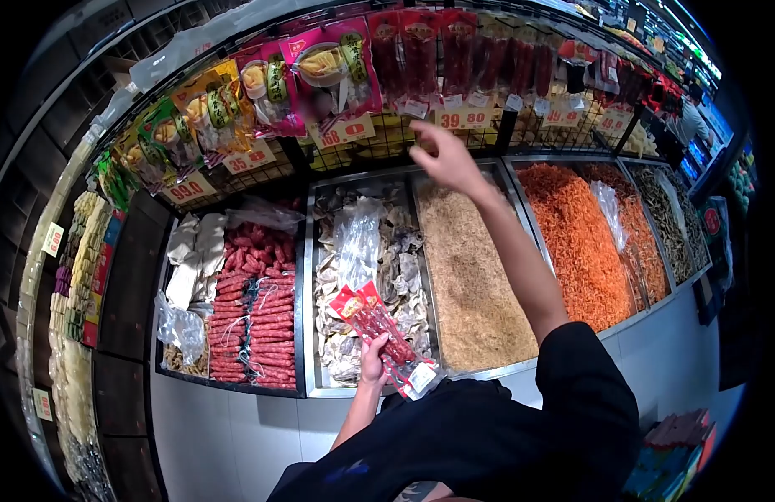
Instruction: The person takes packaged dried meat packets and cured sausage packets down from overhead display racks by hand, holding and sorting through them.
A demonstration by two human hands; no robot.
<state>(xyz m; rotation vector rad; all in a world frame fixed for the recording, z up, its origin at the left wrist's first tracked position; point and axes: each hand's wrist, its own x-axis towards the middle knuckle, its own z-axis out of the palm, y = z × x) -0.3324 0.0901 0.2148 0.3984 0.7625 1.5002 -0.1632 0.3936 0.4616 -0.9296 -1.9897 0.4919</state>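
My left hand (372, 360) is closed around clear-and-red packs of dried sausage (386, 328), held low in front of my body over the bin of dried pale pieces (327, 322). At least two packs seem to overlap, and a white label shows at the lower end. My right hand (448, 161) reaches forward over the bin of tan dried flakes (471, 284), close to the hanging rack. Its index finger and thumb are apart, with nothing visible in it. Just beyond it are a 39.80 price card (463, 119) and hanging red sausage packs (419, 54).
Pink snack bags (333, 67) hang left of the sausage packs. Loose red sausages (270, 322) fill a bin on the left; orange dried shrimp-like bits (572, 243) lie on the right. Metal bin rims (306, 251) divide the goods. A person (693, 117) stands far right.
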